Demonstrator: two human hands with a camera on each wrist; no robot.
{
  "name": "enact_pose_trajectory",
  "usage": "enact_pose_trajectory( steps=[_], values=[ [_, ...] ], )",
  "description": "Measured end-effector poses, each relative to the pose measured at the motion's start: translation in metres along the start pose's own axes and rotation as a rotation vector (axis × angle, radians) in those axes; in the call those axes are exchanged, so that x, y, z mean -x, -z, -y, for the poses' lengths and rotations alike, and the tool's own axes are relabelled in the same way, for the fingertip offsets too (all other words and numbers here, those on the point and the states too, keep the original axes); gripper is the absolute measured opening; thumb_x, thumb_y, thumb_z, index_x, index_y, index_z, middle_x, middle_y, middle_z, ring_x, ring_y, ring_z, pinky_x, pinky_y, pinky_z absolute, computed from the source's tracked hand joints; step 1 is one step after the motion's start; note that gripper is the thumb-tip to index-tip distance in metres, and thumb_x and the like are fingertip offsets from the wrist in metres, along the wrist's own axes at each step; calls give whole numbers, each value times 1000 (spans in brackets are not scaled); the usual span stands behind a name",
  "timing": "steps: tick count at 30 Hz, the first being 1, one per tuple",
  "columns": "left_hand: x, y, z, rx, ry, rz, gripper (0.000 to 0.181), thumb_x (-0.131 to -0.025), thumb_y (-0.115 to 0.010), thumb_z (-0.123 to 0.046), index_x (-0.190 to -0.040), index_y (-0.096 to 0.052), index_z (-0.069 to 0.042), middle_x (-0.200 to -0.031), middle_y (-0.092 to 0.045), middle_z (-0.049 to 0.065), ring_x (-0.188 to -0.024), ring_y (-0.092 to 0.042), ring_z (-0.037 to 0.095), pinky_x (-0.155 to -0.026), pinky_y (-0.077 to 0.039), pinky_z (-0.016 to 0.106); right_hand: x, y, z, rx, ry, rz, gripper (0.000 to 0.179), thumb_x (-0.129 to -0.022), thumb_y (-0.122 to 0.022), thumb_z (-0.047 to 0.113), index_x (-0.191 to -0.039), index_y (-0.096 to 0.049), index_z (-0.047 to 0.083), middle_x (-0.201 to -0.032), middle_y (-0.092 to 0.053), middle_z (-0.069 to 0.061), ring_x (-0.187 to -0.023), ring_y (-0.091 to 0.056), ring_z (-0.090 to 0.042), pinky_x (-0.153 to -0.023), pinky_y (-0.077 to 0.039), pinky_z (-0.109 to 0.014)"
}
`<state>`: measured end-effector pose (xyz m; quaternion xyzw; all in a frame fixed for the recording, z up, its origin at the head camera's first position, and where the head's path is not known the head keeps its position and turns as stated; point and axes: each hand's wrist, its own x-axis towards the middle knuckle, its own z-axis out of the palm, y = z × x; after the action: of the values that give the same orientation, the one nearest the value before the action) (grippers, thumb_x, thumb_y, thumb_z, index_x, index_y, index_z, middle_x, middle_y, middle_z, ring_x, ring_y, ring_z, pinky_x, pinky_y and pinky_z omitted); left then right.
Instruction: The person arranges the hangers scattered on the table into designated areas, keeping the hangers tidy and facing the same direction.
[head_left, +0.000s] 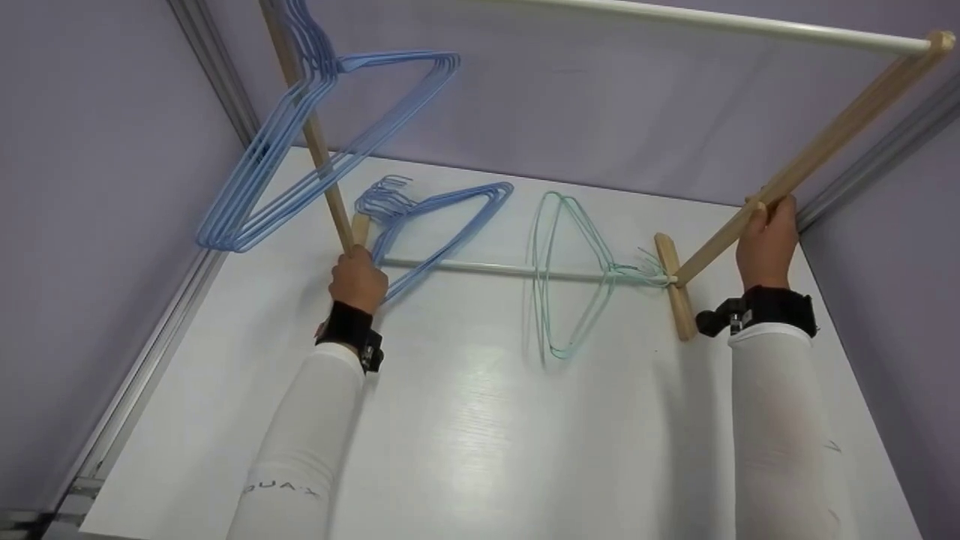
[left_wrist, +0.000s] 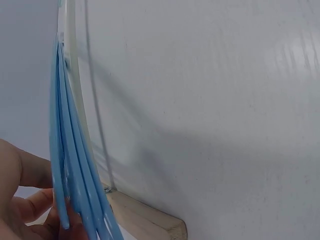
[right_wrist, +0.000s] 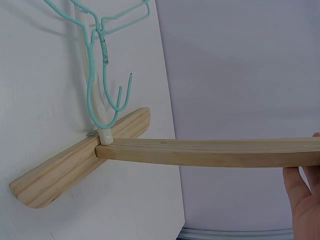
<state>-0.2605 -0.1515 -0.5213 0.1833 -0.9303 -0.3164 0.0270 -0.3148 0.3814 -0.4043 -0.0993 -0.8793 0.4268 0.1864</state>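
A clothes rack with wooden posts and white rods stands on the white table. My left hand (head_left: 358,280) grips the left wooden post (head_left: 316,142) near its lower end. Just beside that hand, a bunch of blue hangers (head_left: 386,204) lies over the low white rod (head_left: 480,267); in the left wrist view blue hangers (left_wrist: 80,175) partly hide the curled fingers. My right hand (head_left: 769,244) holds the right wooden post (head_left: 832,139) partway up, its fingers partly out of frame in the right wrist view. More blue hangers (head_left: 324,66) hang at the upper left.
Light green hangers (head_left: 611,268) hang at the right end of the low rod, near the wooden foot (head_left: 681,307). A white upper rod (head_left: 720,22) spans the top. Pale walls with metal rails (head_left: 217,75) enclose the table (head_left: 480,435) at the back and sides.
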Motion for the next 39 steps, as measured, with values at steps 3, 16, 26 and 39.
enact_pose_trajectory(
  steps=[3, 16, 26, 39],
  values=[
    [0, 1, 0, -5, -1, -10, 32, -97, -49, -7, -122, -58, 11, -114, -59, 31, -105, -60, 47, -83, -51, 61, 1, 0, 0, -3, -1, 0, 44, -111, -27, 27, -146, -36, 2, -141, -50, -14, -132, -49, -22, -107, -40, -31],
    [4, 11, -4, 107, -6, -38, 38, -100, -46, -9, -131, -53, 11, -116, -55, 31, -96, -64, 47, -83, -52, 57, 2, 1, -1, -3, 7, -8, 42, -111, -28, 26, -143, -39, 3, -142, -51, -16, -131, -50, -24, -106, -40, -31],
    [9, 19, -12, 206, -75, -117, 25, -104, -48, -15, -117, -59, 3, -104, -62, 21, -94, -61, 37, -80, -48, 52, 1, 2, 2, 7, -7, 16, 46, -111, -26, 28, -146, -35, 1, -144, -50, -15, -133, -49, -23, -107, -41, -33],
    [25, 24, -39, 257, -204, -180, 22, -103, -53, -18, -104, -66, 0, -90, -64, 14, -80, -59, 28, -70, -46, 44, 1, 2, 2, -1, 9, 20, 45, -111, -25, 28, -144, -37, 0, -143, -48, -16, -132, -49, -25, -105, -41, -33]
  ],
)
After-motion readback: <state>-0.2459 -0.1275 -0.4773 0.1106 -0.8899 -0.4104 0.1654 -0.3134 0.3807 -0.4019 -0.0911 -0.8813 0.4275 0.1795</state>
